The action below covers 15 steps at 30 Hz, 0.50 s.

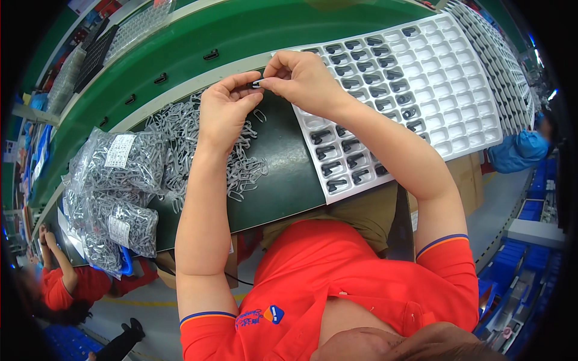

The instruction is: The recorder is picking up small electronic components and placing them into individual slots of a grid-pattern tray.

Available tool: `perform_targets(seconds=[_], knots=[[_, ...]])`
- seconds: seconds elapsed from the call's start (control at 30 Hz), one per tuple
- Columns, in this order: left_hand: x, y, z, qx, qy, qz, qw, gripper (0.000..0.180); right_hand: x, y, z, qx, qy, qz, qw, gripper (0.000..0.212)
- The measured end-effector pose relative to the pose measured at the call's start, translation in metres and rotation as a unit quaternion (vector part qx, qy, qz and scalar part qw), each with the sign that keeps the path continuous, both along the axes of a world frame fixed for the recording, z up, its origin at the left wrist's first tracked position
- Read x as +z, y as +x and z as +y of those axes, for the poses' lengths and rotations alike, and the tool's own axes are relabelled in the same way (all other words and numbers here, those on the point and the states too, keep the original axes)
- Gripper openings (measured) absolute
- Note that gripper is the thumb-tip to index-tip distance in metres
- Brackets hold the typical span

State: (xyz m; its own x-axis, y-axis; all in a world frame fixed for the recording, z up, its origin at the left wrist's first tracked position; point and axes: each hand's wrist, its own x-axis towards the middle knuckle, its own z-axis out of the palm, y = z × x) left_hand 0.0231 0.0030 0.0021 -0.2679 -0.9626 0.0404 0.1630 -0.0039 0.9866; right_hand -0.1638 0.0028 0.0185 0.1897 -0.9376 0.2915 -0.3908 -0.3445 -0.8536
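Observation:
My left hand (226, 111) and my right hand (304, 84) meet over the far side of the dark table. Both pinch a small black plastic part (256, 85) with a pale piece showing at it; fingertips cover most of it. Beside my left forearm spreads a heap of grey looped clips (180, 141). One loose clip (259, 115) lies just below the fingers. Under my right forearm stretches a white blister tray (445, 126), with black parts (377, 91) in many left and middle pockets and bare pockets on its right.
Clear bags of grey clips (114, 168) sit at the table's left. Several black parts (160, 78) lie spaced along the green belt (186, 57) beyond. Stacked trays (494, 60) stand at the far right. A co-worker in red (78, 280) is at left, a person in blue (519, 150) at right.

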Motion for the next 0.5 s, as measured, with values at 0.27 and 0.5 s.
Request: perform_targets(seconds=[0.27,0.5], knots=[[-0.001,-0.003,0.001,0.004,-0.028,-0.032,0.999,0.024,-0.003,-0.004,-0.006,0.022,0.061,0.008,0.998,0.012],[0.002,-0.003,0.003,0.003,-0.054,-0.061,0.997,0.019,-0.007,-0.013,-0.019,0.105,0.134,-0.074,0.983,0.014]])
